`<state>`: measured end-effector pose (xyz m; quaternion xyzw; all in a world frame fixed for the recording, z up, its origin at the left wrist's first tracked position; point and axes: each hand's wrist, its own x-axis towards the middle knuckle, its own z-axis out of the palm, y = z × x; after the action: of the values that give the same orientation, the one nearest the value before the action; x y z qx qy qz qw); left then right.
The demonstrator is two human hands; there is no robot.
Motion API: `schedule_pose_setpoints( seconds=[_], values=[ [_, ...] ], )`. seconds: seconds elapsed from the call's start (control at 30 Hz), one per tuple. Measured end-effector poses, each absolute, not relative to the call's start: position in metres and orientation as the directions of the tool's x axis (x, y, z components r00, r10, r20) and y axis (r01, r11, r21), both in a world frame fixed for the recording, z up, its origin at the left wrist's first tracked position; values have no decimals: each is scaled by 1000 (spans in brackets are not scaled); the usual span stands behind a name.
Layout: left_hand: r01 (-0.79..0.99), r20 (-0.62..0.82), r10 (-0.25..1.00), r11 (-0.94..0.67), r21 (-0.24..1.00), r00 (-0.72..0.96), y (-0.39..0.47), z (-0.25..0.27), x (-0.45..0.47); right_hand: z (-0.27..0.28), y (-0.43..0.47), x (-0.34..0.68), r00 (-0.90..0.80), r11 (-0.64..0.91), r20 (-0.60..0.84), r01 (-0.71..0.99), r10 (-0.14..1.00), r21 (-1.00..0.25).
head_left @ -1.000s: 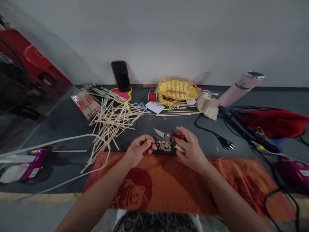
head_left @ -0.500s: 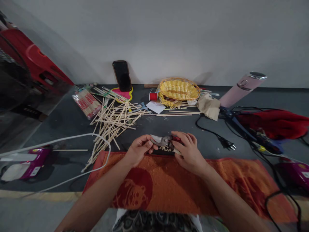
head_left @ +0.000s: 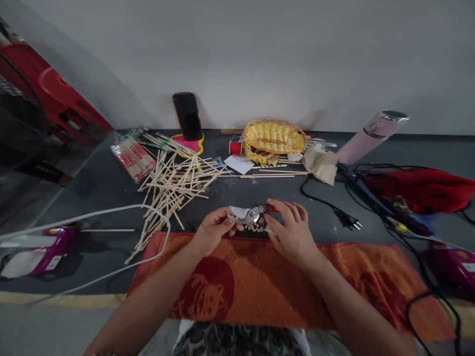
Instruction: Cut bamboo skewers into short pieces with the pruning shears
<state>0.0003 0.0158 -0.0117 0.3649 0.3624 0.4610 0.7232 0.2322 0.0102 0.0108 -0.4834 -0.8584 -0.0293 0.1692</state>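
Pruning shears point(head_left: 254, 215) have moved leftward since a second ago, their blades now at the pinched fingertips of the left hand point(head_left: 212, 230), whose contents I cannot tell. Gripped by the right hand point(head_left: 293, 230), they partly hide the short wooden pieces point(head_left: 254, 228); squeezing this close could nip a left fingertip.

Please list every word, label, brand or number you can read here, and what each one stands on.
No text can be read with certainty.
Packet of sticks: red printing, too small to read.
Left purple device: white label, marks too small to read.
Right purple device: white label, too blurred to read.
Black bar at far left: pale marks, too blurred to tell whether they are letters.
Pruning shears: no readable lettering.
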Motion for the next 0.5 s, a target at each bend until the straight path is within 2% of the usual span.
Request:
schedule_pose_setpoints(
  seconds=[0.5],
  values=[
    [-392,-214,929,325,861,301,15,-15,0,10,12,234,-487,539,294,832,823,-129]
  ],
)
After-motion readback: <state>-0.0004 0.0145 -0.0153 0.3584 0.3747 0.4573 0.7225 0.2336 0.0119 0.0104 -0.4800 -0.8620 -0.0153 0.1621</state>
